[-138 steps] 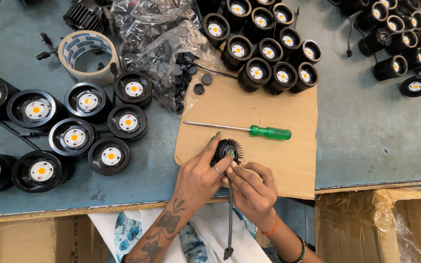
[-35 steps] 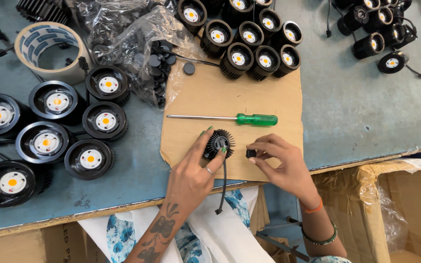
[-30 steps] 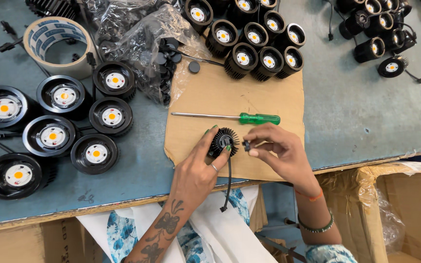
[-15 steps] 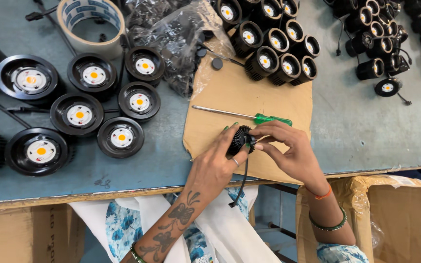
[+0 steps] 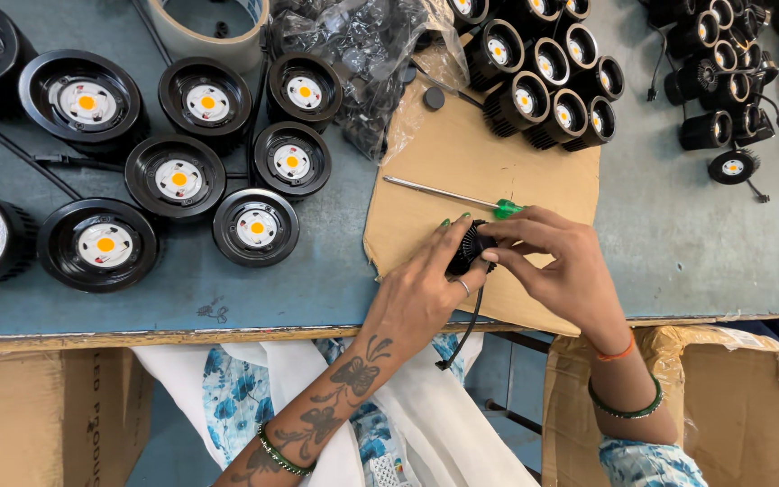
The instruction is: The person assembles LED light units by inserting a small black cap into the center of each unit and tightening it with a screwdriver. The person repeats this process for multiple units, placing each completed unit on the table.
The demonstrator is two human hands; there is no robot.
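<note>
Both my hands meet on one small black finned lamp housing (image 5: 471, 248) above the brown cardboard sheet (image 5: 462, 171). My left hand (image 5: 426, 289) grips it from the left side. My right hand (image 5: 556, 266) pinches its right side with fingertips. A black cable (image 5: 466, 329) hangs from the housing over the table edge. A green-handled screwdriver (image 5: 457, 194) lies on the cardboard just behind my hands, its handle partly hidden by my right hand.
Several large round black lamps with yellow centres (image 5: 178, 176) fill the left of the blue table (image 5: 678, 234). Small black spotlights (image 5: 547, 68) cluster at the back, more at far right (image 5: 732, 167). A tape roll (image 5: 214, 36) and a plastic bag of parts (image 5: 362, 54) sit behind. Cardboard boxes (image 5: 705, 388) stand below the edge.
My right hand has closed in from beside the housing onto it, so both hands now hold it. The view has shifted, moving the hands and cardboard to the right of the frame.
</note>
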